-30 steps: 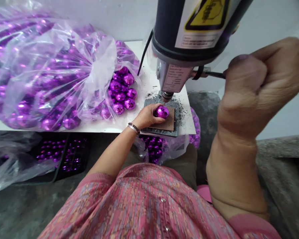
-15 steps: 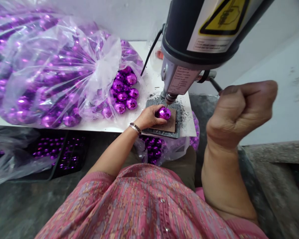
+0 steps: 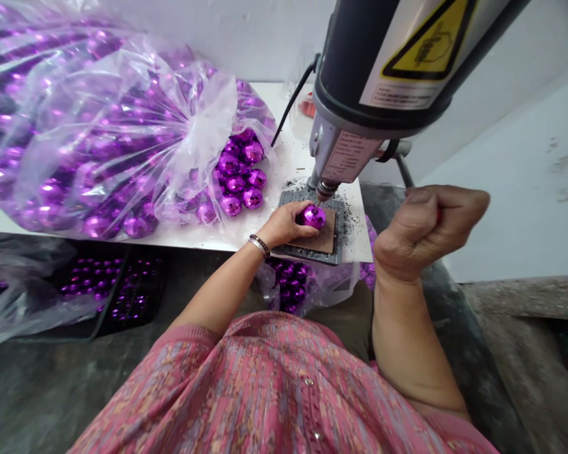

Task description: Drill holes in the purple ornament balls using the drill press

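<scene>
My left hand (image 3: 288, 225) grips a shiny purple faceted ball (image 3: 313, 216) between thumb and fingers. The ball rests on a brown board (image 3: 325, 236) that lies on the grey base (image 3: 284, 251) of a drill press (image 3: 355, 120). Right above the ball is the drill chuck (image 3: 327, 188) with its thin bit; whether the bit is inside the ball, I cannot tell. At the right, my right hand (image 3: 426, 227) is closed around the end of the drill press lever (image 3: 404, 170). The lever's grip is hidden in the fist.
A large clear plastic bag (image 3: 94, 132) of purple balls covers the table's left side, with several balls (image 3: 236, 183) at its mouth. Dark shavings surround the base. A black cable (image 3: 291, 104) runs behind. Crates of purple balls (image 3: 94, 277) stand below left; another bag (image 3: 291, 284) hangs below the edge.
My right hand has moved down and to the left with the lever. My left hand still holds the ball under the chuck. The whole view has shifted slightly.
</scene>
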The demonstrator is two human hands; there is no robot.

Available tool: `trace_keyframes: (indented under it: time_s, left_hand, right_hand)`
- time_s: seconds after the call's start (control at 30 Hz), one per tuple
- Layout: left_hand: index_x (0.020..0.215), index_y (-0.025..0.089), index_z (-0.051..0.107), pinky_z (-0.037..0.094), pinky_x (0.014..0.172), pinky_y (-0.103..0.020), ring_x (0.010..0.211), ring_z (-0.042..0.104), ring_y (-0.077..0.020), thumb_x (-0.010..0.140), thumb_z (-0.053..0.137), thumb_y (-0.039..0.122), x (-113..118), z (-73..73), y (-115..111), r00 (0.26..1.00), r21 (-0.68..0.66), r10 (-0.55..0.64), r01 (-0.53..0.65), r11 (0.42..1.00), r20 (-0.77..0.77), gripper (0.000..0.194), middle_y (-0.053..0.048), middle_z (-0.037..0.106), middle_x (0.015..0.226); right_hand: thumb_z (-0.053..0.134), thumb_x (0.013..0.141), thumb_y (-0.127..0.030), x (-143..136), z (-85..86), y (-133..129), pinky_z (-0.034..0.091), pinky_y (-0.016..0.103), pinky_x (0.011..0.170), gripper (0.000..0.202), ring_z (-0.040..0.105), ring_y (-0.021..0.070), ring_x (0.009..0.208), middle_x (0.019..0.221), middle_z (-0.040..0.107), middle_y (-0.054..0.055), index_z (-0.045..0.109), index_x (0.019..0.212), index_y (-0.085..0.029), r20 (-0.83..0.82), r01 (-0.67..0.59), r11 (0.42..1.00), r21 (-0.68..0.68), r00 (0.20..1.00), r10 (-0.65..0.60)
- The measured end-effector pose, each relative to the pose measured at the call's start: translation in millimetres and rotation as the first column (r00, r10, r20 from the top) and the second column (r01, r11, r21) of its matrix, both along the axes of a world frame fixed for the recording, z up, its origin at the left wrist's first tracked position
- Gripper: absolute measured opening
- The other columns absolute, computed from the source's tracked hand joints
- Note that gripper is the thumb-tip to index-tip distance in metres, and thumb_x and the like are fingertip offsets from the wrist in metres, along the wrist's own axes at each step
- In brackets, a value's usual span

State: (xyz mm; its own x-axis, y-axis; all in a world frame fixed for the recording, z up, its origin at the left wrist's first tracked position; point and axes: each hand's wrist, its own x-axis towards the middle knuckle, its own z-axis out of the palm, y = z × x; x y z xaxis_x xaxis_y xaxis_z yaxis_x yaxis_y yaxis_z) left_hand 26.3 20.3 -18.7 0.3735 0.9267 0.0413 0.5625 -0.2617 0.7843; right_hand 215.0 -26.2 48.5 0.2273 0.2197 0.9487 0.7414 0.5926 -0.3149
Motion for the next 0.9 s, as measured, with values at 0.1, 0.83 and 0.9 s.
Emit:
trace_keyframes:
  time_s: [0.1, 0.83, 0.9]
  left_hand:
    - [0.128, 0.017, 0.071, 0.051, 0.104, -0.034, 0.113, 0.069, -0.0238, 0.071, 0.087, 0.024, 0.3, -0.9, -0.1, 1.0, 0.004, 0.003, -0.003, 1.0, 0.004, 0.06, -0.006, 0.076, 0.121]
    - [0.134, 0.018, 0.066, 0.051, 0.111, -0.04, 0.123, 0.068, -0.0253, 0.073, 0.084, 0.02, -16.4, 5.4, -33.2, 0.994, 0.008, 0.048, -0.049, 0.999, 0.102, 0.064, -0.008, 0.074, 0.132]
    - [0.137, 0.019, 0.064, 0.049, 0.116, -0.043, 0.128, 0.066, -0.0259, 0.073, 0.085, 0.022, -23.2, 5.8, -46.8, 0.993, 0.019, 0.03, -0.032, 0.999, 0.113, 0.067, -0.01, 0.071, 0.138]
  right_hand:
    - [0.044, 0.099, -0.032, -0.8, -2.4, 2.5, 0.04, 0.019, 0.071, 0.026, 0.05, 0.0011, 0.073, 0.076, 0.051, -0.001, 0.052, 0.082, -0.014, -0.022, 0.013, 1.0, 0.012, 1.0, -0.013]
    - [0.035, 0.098, -0.057, -7.1, 86.7, 17.8, 0.041, 0.025, 0.079, 0.055, 0.046, -0.0037, 0.064, 0.065, 0.038, -0.006, 0.052, 0.073, -0.011, -0.215, -0.079, 0.967, -0.242, 0.976, 0.026]
    - [0.035, 0.102, -0.047, -7.2, 85.7, 21.4, 0.043, 0.024, 0.082, 0.048, 0.05, -0.0017, 0.067, 0.064, 0.037, -0.004, 0.051, 0.072, -0.012, -0.245, -0.093, 0.968, -0.233, 0.969, 0.034]
